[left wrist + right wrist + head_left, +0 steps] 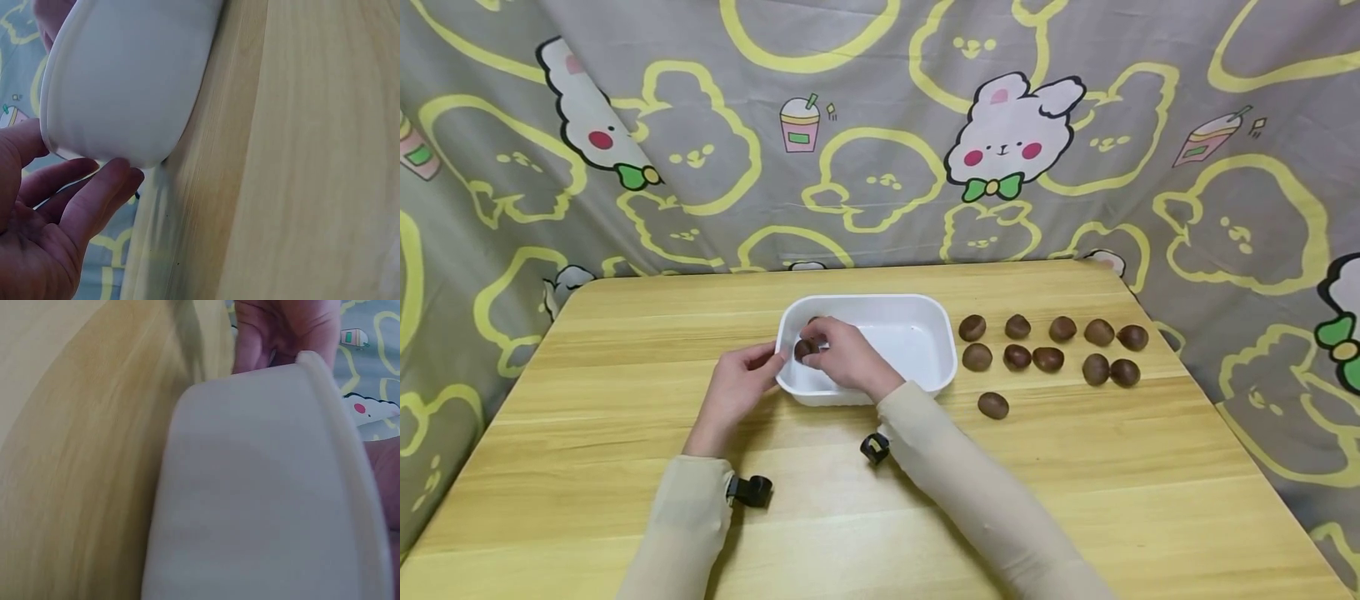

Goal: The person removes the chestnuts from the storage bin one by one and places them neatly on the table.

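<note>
A white plastic tray [913, 337] stands on the wooden table. My left hand [737, 387] holds its left end, thumb at the rim and fingers against the outer wall, as the left wrist view also shows. Inside the left end of the tray, my right hand [848, 354] pinches a brown chestnut [803, 349] between thumb and fingers. Part of another chestnut [813, 320] shows behind those fingers. In the right wrist view the tray wall [256, 481] hides most of the right hand.
Right of the tray, several chestnuts [1017, 357] lie in two loose rows on the table [625, 383]. One single chestnut [993, 406] sits nearer the front. A patterned curtain [880, 100] hangs behind the table and along its sides.
</note>
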### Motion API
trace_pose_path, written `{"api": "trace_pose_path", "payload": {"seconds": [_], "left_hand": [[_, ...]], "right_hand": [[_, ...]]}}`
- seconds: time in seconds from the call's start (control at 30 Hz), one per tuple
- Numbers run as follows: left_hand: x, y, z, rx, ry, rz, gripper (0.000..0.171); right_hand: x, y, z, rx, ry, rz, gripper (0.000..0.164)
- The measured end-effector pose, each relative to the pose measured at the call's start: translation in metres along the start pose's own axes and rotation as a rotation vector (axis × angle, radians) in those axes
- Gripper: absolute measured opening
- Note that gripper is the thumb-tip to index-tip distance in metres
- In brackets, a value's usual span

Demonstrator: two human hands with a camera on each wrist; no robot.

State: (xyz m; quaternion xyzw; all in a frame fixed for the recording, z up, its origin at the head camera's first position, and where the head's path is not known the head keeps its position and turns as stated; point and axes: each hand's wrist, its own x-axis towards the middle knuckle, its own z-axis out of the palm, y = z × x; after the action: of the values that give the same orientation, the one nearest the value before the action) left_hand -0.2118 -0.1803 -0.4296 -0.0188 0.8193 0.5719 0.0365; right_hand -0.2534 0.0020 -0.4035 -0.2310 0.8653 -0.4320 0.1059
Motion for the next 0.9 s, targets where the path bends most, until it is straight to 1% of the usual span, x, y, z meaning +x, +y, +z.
{"api": "trace_pose_path", "payload": {"seconds": [0.1, 0.2, 0.3, 0.43, 0.53, 0.77, 0.9], "left_hand": [[0.000, 0.000, 0.001, 0.071, 0.018, 0.014, 0.039], [0.000, 0.000, 0.001, 0.099, 0.022, 0.017, 0.038], [0.000, 0.000, 0.001, 0.105, 0.025, 0.019, 0.038], [0.000, 0.001, 0.000, 0.103, 0.027, 0.025, 0.037], [0.000, 0.000, -0.001, 0.093, 0.024, 0.027, 0.037], [0.001, 0.000, 0.000, 0.090, 0.026, 0.042, 0.037], [0.001, -0.001, 0.000, 0.096, 0.034, 0.050, 0.036]], "right_hand": [[0.004, 0.002, 0.005, -0.044, -0.019, -0.026, 0.028], [0.008, 0.004, 0.008, -0.100, -0.029, -0.031, 0.029], [0.011, 0.005, 0.010, -0.137, -0.033, -0.028, 0.031], [0.015, 0.005, 0.012, -0.166, -0.038, -0.012, 0.028], [0.015, 0.005, 0.012, -0.210, -0.040, -0.010, 0.027], [0.016, 0.007, 0.012, -0.336, -0.030, -0.021, 0.026], [0.018, 0.008, 0.014, -0.360, -0.035, -0.035, 0.028]]}}
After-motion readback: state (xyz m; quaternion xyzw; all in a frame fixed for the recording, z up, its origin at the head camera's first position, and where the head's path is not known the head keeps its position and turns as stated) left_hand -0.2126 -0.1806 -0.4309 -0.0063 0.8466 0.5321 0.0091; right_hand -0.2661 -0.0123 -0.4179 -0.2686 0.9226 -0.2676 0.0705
